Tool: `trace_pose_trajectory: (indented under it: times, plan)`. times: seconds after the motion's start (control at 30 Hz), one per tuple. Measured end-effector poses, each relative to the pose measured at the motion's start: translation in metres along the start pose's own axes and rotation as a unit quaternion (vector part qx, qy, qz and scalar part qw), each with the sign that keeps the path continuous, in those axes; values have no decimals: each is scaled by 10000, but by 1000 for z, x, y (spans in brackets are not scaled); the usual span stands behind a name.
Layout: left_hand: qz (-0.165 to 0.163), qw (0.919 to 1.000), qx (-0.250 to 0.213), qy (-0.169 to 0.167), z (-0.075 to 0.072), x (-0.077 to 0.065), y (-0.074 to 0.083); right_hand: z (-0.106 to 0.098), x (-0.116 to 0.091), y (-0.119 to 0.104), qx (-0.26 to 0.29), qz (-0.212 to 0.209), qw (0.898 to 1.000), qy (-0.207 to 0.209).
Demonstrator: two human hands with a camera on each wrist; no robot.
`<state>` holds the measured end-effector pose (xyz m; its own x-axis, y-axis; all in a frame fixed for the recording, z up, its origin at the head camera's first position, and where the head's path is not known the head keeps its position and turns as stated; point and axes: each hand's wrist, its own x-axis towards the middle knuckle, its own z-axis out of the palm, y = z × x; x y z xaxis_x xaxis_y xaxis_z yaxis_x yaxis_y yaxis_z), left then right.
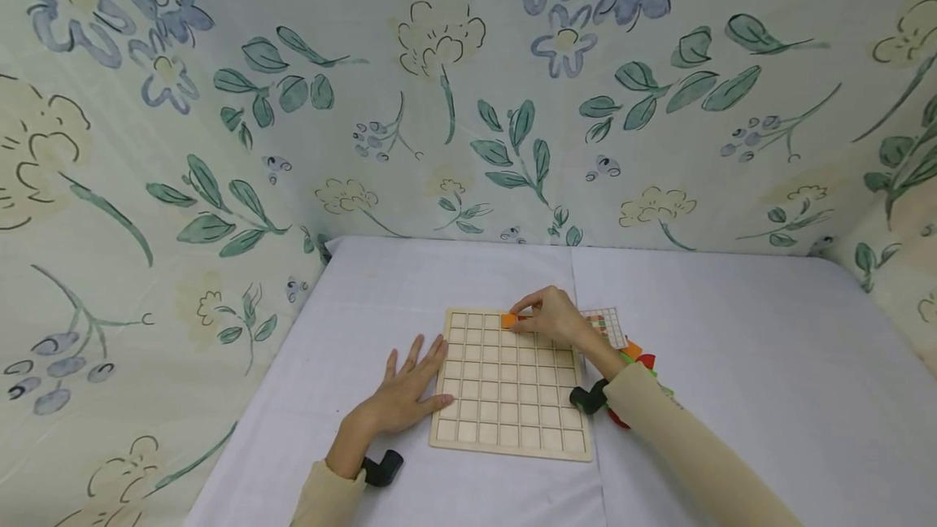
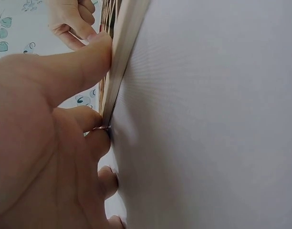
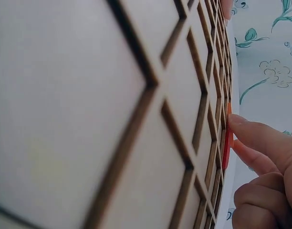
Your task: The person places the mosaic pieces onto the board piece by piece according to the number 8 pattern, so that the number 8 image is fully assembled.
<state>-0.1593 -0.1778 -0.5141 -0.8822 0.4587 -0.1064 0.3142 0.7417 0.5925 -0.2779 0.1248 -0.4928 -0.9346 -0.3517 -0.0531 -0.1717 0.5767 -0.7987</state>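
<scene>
A wooden grid board (image 1: pixel 508 452) lies on the white cloth. At its far edge, my right hand (image 1: pixel 558 317) pinches a small orange square tile (image 1: pixel 508 321) between thumb and index finger, right at a top-row cell. Beside it a red tile (image 3: pixel 226 153) sits in the grid, mostly covered by the fingers in the head view. My left hand (image 1: pixel 404 398) lies along the board's left side with fingers spread. Its thumb (image 2: pixel 84 64) rests over the board's rim, and the other fingertips touch the cloth and the board's edge.
Under and beyond the right forearm lies a printed pattern card (image 1: pixel 609 325) with coloured squares. Several orange, red and green pieces (image 1: pixel 646 361) lie next to it, partly hidden by the sleeve. A flowered cloth wall (image 1: pixel 439 145) stands behind the table.
</scene>
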Motion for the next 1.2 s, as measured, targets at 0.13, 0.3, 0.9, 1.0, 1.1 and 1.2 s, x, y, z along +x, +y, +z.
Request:
trace_pose_trajectory:
  times: [0.13,0.3,0.9,1.0,1.1,1.2]
  plan:
    - [-61,9999,97,-38,-2,-1,3,0,-1,1,-72,7,9999,83]
    - [-227,9991,292,-188,-7,-2,9,-1,-2,5,-52,13,9999,125]
    - [-140,9995,202,-218,-7,-1,9,-39,-28,-2,572,485,9966,354]
    - [-197,9993,214,-247,-8,-1,8,-56,-41,-3,615,581,9951,514]
    - [-140,9997,111,-189,-8,-2,7,-70,-57,-2,563,614,9943,661]
    - [-68,9998,39,-173,-6,-2,6,-80,-74,1,325,682,9937,824]
